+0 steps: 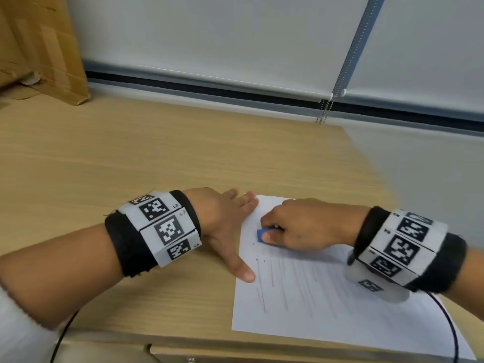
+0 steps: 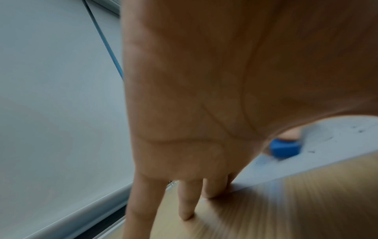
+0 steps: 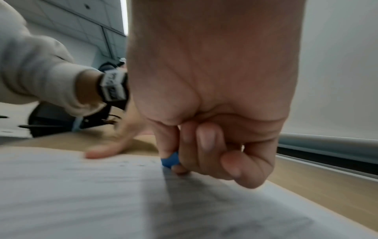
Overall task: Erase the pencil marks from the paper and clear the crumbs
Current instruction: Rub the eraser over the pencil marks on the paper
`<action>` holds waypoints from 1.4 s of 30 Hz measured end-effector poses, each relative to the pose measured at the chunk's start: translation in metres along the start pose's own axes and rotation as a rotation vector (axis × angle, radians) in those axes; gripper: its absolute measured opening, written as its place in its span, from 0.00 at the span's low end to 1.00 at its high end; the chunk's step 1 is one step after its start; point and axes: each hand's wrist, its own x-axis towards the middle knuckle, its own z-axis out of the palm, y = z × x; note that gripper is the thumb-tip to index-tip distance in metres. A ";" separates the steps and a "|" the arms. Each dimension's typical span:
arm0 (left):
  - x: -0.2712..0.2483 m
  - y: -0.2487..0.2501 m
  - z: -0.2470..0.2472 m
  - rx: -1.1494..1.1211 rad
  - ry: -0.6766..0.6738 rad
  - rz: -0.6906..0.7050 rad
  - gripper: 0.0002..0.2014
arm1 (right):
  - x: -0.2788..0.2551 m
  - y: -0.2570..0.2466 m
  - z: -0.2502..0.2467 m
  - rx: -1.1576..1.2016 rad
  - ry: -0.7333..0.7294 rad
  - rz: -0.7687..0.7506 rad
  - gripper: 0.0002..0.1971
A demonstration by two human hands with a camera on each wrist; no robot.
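Note:
A white sheet of paper (image 1: 327, 305) lies on the wooden desk at the near right, with faint pencil lines (image 1: 272, 281) across its middle and a few dark crumbs (image 1: 258, 248) near its left side. My right hand (image 1: 296, 226) pinches a small blue eraser (image 1: 262, 235) down on the paper's upper left part; the eraser (image 2: 285, 148) also shows in the left wrist view and the eraser (image 3: 170, 159) in the right wrist view. My left hand (image 1: 227, 226) lies flat with straight fingers, its thumb and fingertips (image 2: 212, 189) holding the paper's left edge.
The wooden desk (image 1: 157, 158) stretches left and back. A cardboard box (image 1: 39, 48) stands at the far left corner. Roller blinds with a bead chain (image 1: 348, 58) close off the back. A black cable (image 1: 450, 326) crosses the paper's near right corner.

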 end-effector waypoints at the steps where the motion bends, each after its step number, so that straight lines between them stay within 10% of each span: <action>1: 0.000 0.002 -0.001 0.003 -0.001 0.000 0.70 | 0.005 0.004 -0.002 0.014 0.026 0.021 0.18; 42: -0.003 0.005 -0.002 -0.019 -0.025 -0.031 0.70 | -0.041 -0.033 0.021 -0.106 -0.029 -0.208 0.11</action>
